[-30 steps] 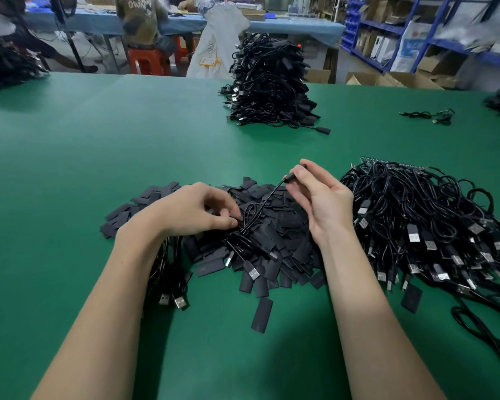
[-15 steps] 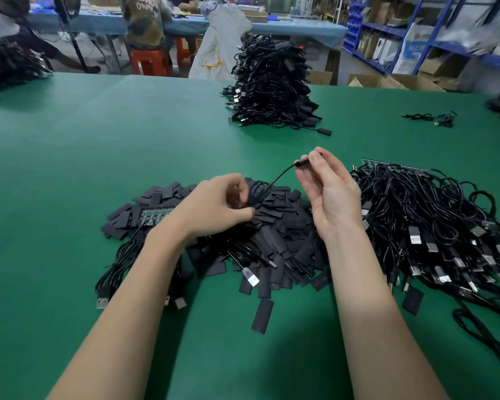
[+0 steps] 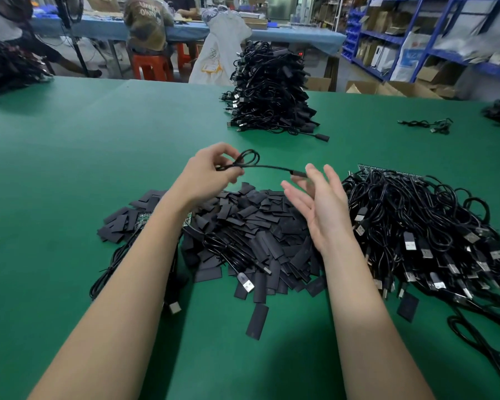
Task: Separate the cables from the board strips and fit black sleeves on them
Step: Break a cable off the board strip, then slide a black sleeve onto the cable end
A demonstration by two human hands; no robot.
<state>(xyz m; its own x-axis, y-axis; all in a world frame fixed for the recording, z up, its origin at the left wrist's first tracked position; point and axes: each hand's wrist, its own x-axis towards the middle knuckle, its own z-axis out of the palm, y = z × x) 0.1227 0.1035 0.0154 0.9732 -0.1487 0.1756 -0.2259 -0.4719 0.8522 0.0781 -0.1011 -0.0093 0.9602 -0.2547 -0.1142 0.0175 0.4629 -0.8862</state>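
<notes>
I see the left hand (image 3: 207,176) raised above the green table (image 3: 98,145), its fingers and thumb curled and pinching a looped black cable (image 3: 250,161); the loop stands just beyond the fingertips, and a single strand runs from the pinch to the right, level above the pile; at the end of that strand sits a black sleeve (image 3: 299,173), right beside the fingertips of the right hand (image 3: 321,209). The right hand is spread wide, fingers straight and parted, palm turned toward the left hand, holding nothing; whether a fingertip touches the sleeve I cannot tell. Below and between both hands lies the heap of loose sleeves (image 3: 257,223), flat black pieces scattered on the table, with a few cables and a USB plug (image 3: 246,282) lying over them; a strip of green board (image 3: 140,219) peeks out under the left forearm. To the right of the right wrist sits the tangled mass of cables (image 3: 430,223), well within reach, with a board strip (image 3: 387,170) at its far edge. Farther back on the table stands a tall stack of finished cables (image 3: 269,90), well apart from both hands.
</notes>
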